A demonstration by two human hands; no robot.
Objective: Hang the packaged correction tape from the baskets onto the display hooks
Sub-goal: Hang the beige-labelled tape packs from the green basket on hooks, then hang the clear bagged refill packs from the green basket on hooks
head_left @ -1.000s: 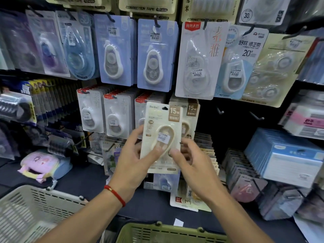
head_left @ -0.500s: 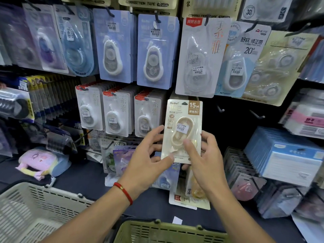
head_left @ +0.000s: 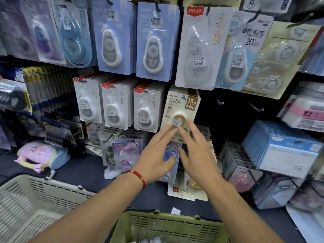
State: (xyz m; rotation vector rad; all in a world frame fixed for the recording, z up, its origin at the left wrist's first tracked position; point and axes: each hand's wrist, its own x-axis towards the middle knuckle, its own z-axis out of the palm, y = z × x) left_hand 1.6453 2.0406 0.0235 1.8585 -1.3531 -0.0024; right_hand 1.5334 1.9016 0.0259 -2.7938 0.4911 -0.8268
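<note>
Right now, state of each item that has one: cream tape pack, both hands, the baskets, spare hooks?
cream correction tape pack: hanging on its hook, upright, at the front of its stack.
left hand: open, fingers straight, tips at the pack's lower edge.
right hand: open, fingers spread, holding nothing.
green basket: packaged items showing inside.
white basket: contents not visible.
two bare hooks: unloaded, right of the pack.

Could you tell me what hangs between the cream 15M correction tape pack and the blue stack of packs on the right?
Only two bare display hooks against the dark backboard, seen in the head view.
</note>
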